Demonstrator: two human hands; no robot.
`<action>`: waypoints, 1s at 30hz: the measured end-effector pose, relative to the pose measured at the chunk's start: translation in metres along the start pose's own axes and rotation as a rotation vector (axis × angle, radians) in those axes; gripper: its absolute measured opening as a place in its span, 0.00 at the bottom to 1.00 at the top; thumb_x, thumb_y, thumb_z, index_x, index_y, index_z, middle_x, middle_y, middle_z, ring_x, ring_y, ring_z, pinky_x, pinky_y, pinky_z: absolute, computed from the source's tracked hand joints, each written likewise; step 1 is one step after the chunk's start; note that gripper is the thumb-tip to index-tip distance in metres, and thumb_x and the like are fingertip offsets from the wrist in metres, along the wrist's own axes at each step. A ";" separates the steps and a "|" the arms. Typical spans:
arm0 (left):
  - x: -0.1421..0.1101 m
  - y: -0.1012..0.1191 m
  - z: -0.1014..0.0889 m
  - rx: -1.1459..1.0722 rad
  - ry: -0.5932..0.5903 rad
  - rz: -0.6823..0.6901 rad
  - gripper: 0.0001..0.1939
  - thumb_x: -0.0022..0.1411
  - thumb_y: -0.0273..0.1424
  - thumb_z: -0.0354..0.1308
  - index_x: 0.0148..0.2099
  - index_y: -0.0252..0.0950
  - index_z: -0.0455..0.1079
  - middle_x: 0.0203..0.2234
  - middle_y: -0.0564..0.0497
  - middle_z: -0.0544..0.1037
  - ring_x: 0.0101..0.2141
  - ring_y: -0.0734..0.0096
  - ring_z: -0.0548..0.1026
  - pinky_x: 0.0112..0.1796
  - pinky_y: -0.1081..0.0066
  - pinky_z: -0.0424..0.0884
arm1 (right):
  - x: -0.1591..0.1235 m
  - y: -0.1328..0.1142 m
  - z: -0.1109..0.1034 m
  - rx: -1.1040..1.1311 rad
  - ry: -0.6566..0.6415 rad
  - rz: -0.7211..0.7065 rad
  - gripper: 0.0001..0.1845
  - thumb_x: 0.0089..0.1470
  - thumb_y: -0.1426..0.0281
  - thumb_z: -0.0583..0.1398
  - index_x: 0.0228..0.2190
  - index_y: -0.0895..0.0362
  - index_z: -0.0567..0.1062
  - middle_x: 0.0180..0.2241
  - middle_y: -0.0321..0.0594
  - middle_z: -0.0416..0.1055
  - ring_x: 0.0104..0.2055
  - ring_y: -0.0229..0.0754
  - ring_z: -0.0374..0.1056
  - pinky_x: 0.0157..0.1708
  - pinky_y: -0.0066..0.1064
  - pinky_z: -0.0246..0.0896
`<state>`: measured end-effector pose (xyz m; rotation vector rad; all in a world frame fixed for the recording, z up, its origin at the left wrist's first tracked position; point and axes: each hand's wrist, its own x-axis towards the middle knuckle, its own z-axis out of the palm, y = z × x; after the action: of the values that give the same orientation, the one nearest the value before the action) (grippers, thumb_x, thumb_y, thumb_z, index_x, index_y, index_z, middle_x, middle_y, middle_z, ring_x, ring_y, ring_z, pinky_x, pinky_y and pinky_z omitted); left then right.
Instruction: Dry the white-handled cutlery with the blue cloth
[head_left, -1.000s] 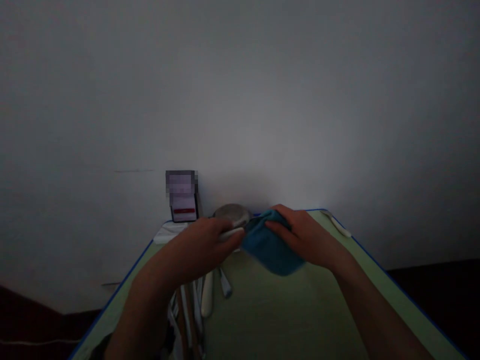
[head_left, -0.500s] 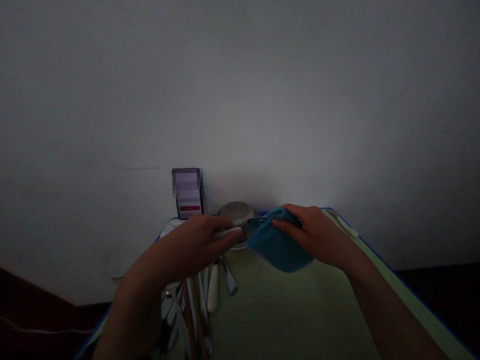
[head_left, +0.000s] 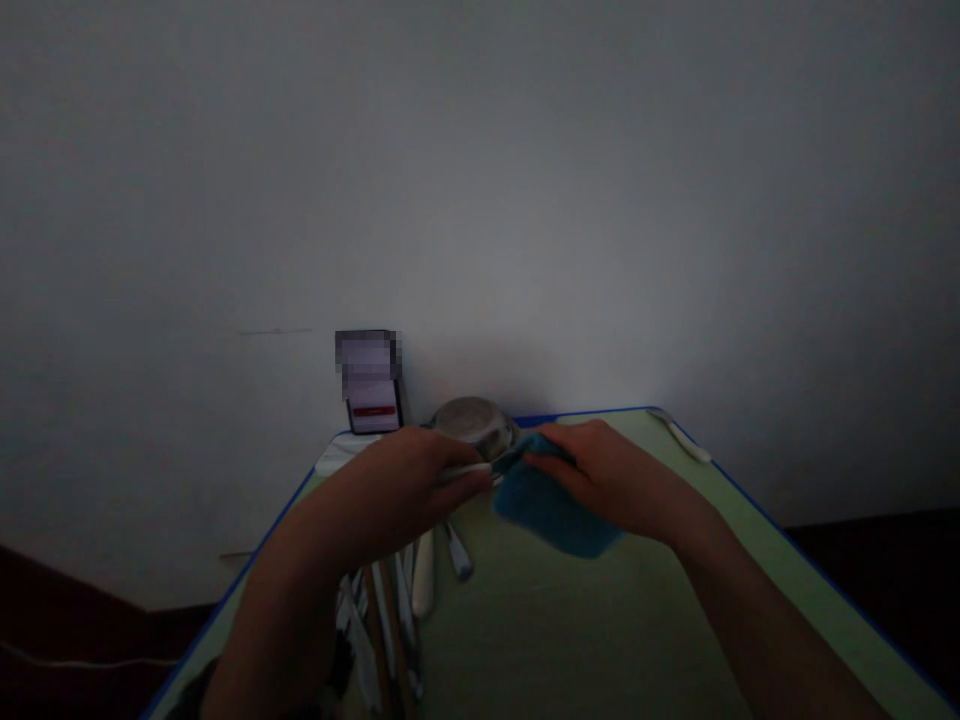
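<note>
My left hand (head_left: 442,475) is closed around the pale handle of a piece of cutlery (head_left: 465,470). The far end of that cutlery is covered by a blue cloth (head_left: 551,510), so I cannot tell its exact kind. Thumb and fingers of my right hand (head_left: 585,465) pinch the cloth around the metal end, and the rest of the cloth hangs down. Just behind both hands, a round metal container (head_left: 472,420) stands against the wall.
Several utensils lie under my left forearm, among them a white-handled one (head_left: 424,575) and a short metal handle (head_left: 459,555). A phone (head_left: 371,385) leans on the wall. One white-handled spoon (head_left: 682,437) rests by the right edge of the green table (head_left: 600,620).
My right hand has slid left along the cutlery with the cloth, closer to my left hand. The metal neck that showed between the hands is now mostly covered. The view has shifted slightly.
</note>
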<state>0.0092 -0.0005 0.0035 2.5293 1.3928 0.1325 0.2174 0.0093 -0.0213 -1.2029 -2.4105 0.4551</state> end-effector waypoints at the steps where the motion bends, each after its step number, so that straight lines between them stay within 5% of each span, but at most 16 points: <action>1: 0.001 0.000 0.000 0.004 0.000 0.005 0.19 0.64 0.40 0.44 0.32 0.35 0.71 0.23 0.53 0.72 0.24 0.73 0.68 0.27 0.74 0.59 | 0.000 0.000 0.000 -0.008 0.001 0.017 0.13 0.60 0.66 0.50 0.31 0.57 0.71 0.28 0.38 0.72 0.29 0.37 0.65 0.28 0.28 0.51; 10: 0.007 -0.004 0.010 -0.049 0.020 -0.018 0.18 0.64 0.39 0.43 0.38 0.36 0.72 0.29 0.50 0.75 0.29 0.69 0.71 0.30 0.73 0.62 | 0.001 0.004 -0.001 -0.070 0.079 0.118 0.15 0.59 0.64 0.50 0.27 0.59 0.70 0.25 0.38 0.69 0.26 0.36 0.62 0.26 0.28 0.48; 16: 0.000 0.000 0.005 -0.130 -0.052 0.006 0.18 0.65 0.38 0.42 0.37 0.35 0.70 0.26 0.52 0.73 0.27 0.71 0.70 0.29 0.73 0.61 | -0.001 0.004 -0.009 0.039 0.036 0.116 0.17 0.59 0.63 0.50 0.23 0.58 0.67 0.21 0.34 0.65 0.23 0.33 0.59 0.23 0.26 0.47; 22: -0.004 -0.012 0.007 -0.118 -0.034 0.010 0.19 0.65 0.40 0.42 0.35 0.35 0.70 0.24 0.53 0.71 0.25 0.72 0.68 0.26 0.74 0.60 | -0.007 0.008 -0.013 0.015 0.125 0.160 0.19 0.59 0.61 0.49 0.22 0.58 0.66 0.20 0.33 0.63 0.22 0.33 0.59 0.23 0.26 0.48; 30: -0.006 0.005 0.005 -0.099 -0.008 0.045 0.15 0.65 0.37 0.43 0.37 0.38 0.70 0.26 0.53 0.74 0.27 0.72 0.71 0.28 0.74 0.62 | -0.009 0.003 -0.016 0.137 -0.030 0.091 0.17 0.59 0.62 0.49 0.29 0.57 0.72 0.27 0.35 0.71 0.25 0.34 0.62 0.23 0.25 0.53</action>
<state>0.0108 -0.0090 -0.0002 2.4782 1.2942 0.1948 0.2325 0.0056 -0.0108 -1.2574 -2.3144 0.6599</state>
